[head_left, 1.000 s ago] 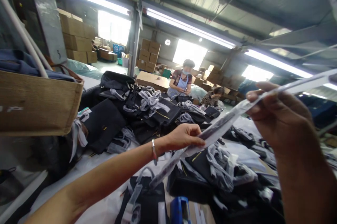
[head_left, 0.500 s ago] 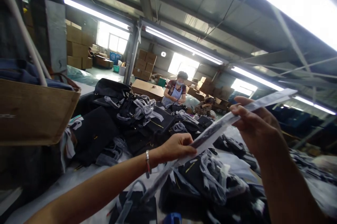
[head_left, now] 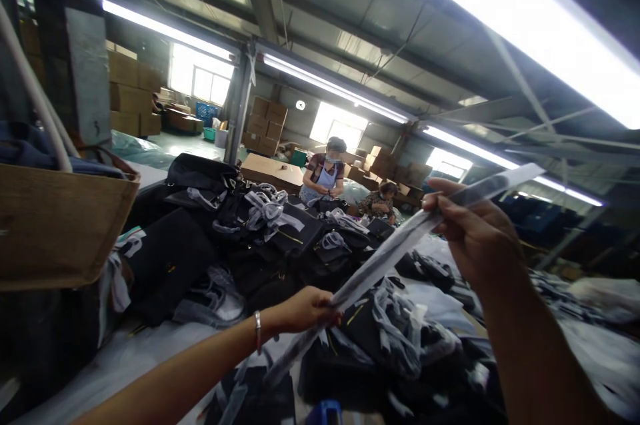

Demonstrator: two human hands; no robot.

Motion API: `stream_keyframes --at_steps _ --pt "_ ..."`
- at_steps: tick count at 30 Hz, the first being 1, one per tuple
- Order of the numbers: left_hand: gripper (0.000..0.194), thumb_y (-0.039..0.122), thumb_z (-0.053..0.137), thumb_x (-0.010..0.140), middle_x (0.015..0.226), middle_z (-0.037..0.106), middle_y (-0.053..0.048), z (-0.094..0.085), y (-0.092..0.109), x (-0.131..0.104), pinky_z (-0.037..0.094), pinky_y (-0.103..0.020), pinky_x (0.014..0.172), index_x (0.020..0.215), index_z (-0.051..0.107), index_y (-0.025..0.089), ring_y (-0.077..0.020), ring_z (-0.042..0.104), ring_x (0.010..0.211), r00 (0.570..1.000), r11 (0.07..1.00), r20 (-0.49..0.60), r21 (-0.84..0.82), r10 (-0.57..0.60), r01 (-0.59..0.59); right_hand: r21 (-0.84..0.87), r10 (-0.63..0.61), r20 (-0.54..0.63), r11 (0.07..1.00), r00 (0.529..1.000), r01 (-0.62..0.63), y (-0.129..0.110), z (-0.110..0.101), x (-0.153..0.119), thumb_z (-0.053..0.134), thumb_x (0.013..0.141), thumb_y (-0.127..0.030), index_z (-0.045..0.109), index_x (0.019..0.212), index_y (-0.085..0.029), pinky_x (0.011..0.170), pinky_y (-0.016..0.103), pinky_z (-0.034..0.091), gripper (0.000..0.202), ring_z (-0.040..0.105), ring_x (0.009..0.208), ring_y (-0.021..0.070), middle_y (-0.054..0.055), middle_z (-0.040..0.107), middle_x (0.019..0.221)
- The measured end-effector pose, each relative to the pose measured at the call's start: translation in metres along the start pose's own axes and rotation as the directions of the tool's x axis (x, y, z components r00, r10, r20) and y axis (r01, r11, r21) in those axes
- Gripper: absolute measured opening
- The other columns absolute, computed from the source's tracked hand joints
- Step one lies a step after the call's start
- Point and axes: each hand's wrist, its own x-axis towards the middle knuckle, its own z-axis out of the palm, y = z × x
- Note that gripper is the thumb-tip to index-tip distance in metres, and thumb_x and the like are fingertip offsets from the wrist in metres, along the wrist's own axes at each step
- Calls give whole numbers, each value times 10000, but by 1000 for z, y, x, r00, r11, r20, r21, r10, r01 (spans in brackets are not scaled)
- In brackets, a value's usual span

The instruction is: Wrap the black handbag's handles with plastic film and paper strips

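A long strip in whitish, see-through wrapping runs diagonally between my hands, its upper end rising past my right fingers. My left hand pinches it lower down, near the middle of the view. Higher up on the right, my right hand holds it between thumb and fingers. The strip's lower end hangs over a black bag. Beneath and beyond my hands lie black bags with wrapped straps heaped on them.
A tan bag with a pale handle is close at the left. A blue object sits at the bottom edge. Two people work beyond the heap, with cardboard boxes farther back.
My left hand has moved down and left along the strip, farther from my right hand. My right hand has shifted slightly left, its fingers closer together. The view has turned a little.
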Motion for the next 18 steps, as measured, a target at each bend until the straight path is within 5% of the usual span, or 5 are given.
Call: stream_keyframes --at_steps 6,10,14,18 --pt "267 398 680 741 660 655 -23 4 -9 -4 429 -263 610 741 655 132 -169 581 605 999 999 15 5 -44 44 -118 12 84 993 996 -2 -1 -8 -2 640 834 -319 626 1120 -201 559 239 392 309 520 686 122 70 721 1010" --pt "358 303 791 634 909 700 -32 -1 0 7 470 -329 813 951 694 169 -243 623 905 993 999 117 -42 36 -32 -109 20 118 994 993 -7 -4 -16 -4 634 845 -334 573 1050 -217 557 266 374 243 497 636 133 78 734 1003" --pt "582 431 687 821 1295 586 -104 4 43 23 390 -390 1004 1330 505 215 -279 517 1196 969 975 141 -122 203 -187 -72 29 153 997 988 -18 -6 -17 -8 583 886 -321 557 1032 -225 558 270 356 177 456 601 120 73 732 1017" --pt "434 478 551 911 1119 668 -130 24 92 27 462 -328 824 1181 605 142 -255 620 992 942 970 232 -94 241 -225 -67 23 169 998 985 -12 -11 -14 -8 598 865 -301 561 1021 -225 549 262 353 178 501 650 137 78 738 1007"
